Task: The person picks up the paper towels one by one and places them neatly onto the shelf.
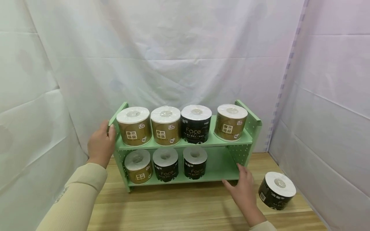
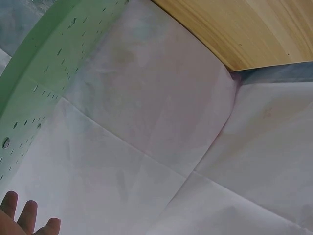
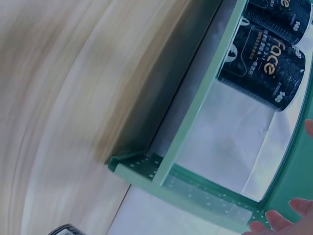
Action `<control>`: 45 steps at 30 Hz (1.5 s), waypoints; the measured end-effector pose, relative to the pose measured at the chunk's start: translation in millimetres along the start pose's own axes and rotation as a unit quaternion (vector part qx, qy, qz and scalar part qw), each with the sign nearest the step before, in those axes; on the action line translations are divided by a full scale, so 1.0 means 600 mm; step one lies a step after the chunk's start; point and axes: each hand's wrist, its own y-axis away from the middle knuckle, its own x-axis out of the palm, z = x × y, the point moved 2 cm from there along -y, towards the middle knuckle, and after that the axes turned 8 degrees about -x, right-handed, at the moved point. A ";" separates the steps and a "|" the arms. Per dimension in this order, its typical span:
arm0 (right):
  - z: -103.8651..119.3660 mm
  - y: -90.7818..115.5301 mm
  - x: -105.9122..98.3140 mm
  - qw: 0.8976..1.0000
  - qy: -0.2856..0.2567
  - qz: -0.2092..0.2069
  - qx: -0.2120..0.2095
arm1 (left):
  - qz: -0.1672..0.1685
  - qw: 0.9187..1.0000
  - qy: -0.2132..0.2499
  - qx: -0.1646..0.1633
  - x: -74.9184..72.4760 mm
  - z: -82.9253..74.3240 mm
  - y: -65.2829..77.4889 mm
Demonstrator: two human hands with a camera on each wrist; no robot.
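A light green two-tier shelf rack [image 1: 216, 138] holds wrapped toilet rolls. On the upper tier stand three gold rolls, including a far-left one [image 1: 134, 133], and a black roll [image 1: 196, 128]. The lower tier bears a gold roll [image 1: 140, 175] and two black rolls, the right-hand one [image 1: 194, 171] before a gap. My left hand [image 1: 101, 144] touches the front edge of the left side panel; in the left wrist view its fingers [image 2: 29, 215] look straight. Near the lower right of the rack is my right hand [image 1: 244, 192], thumb and fingers apart, holding nothing.
Another black roll [image 1: 277, 191] stands on the wooden table [image 1: 173, 208], right of the right hand. White cloth [image 1: 173, 48] hangs behind the rack and along both sides. Bare wood shows in front of the rack.
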 end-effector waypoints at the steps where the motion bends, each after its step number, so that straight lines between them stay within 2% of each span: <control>1: -0.002 0.001 -0.001 1.000 0.004 -0.003 -0.002 | 0.001 1.000 0.000 0.000 0.000 0.001 0.000; 6: -0.017 0.005 -0.007 0.999 0.024 -0.025 -0.021 | -0.003 1.000 0.001 0.003 -0.001 0.000 0.001; 13: -0.043 0.012 -0.017 0.998 0.047 -0.040 0.006 | -0.010 1.000 0.003 0.004 -0.002 -0.002 0.002; 24: -0.072 0.020 -0.027 0.996 0.064 -0.065 0.009 | -0.011 1.000 -0.002 0.005 -0.001 0.000 0.001; 45: -0.125 0.017 -0.059 0.994 0.071 -0.053 0.067 | -0.014 1.000 -0.004 0.005 0.002 0.003 0.000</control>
